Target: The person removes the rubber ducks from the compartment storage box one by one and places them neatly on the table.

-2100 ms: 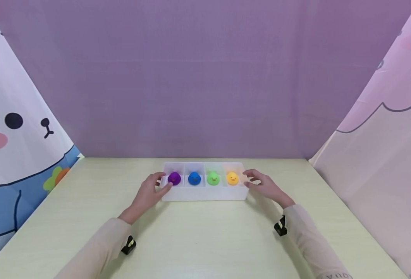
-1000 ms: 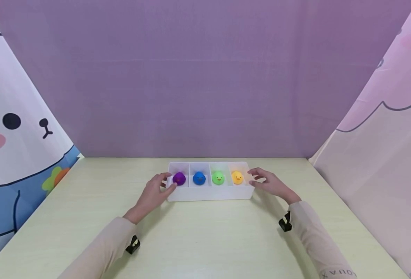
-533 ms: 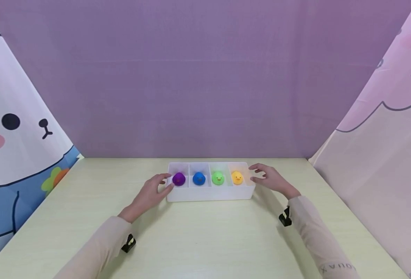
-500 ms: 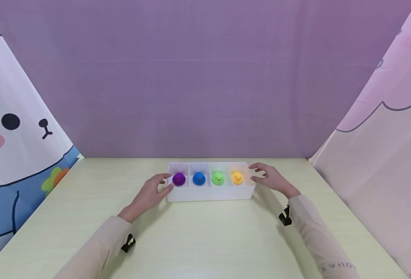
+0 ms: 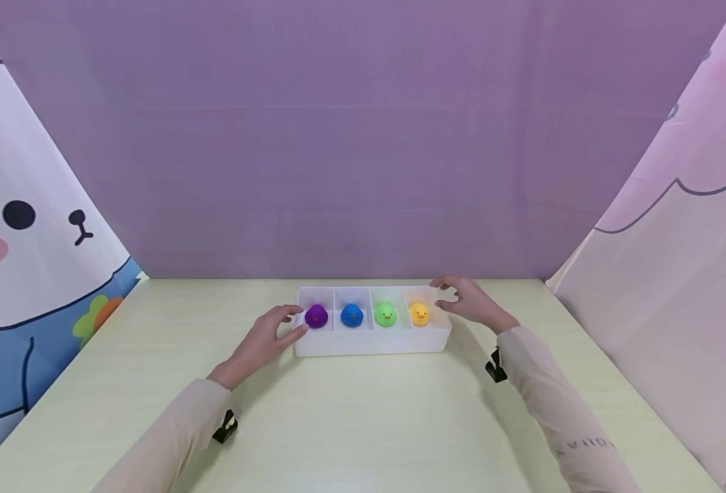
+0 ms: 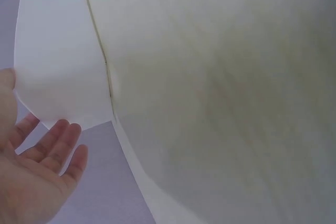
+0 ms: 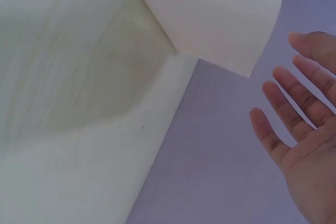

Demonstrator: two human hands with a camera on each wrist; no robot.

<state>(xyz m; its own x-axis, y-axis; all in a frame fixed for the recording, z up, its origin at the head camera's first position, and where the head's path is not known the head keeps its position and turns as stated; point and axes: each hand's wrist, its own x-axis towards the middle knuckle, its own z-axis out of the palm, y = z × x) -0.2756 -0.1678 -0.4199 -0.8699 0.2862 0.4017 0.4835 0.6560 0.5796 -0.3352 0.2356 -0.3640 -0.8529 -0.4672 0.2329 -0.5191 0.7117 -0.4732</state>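
A white divided tray (image 5: 371,344) stands near the table's back edge. Its compartments hold a purple rubber duck (image 5: 316,316), a blue one, a green one and a yellow rubber duck (image 5: 419,314), one in each. My left hand (image 5: 264,342) touches the tray's left end, thumb by the front corner; in the left wrist view its relaxed fingers (image 6: 55,148) lie at the end wall. My right hand (image 5: 470,301) hovers at the right end, holding nothing. The right wrist view shows its spread fingers (image 7: 286,111) apart from the tray (image 7: 215,19).
The pale wooden table (image 5: 363,424) ends at a purple cloth backdrop (image 5: 350,150). Printed cartoon curtains, such as the left curtain (image 5: 36,287), flank it on both sides. Both sleeves carry a small black device at the wrist.
The tray first slid a little to the right with both hands at its ends, then stayed put. My right hand has since lifted and shifted back and left over the right end.
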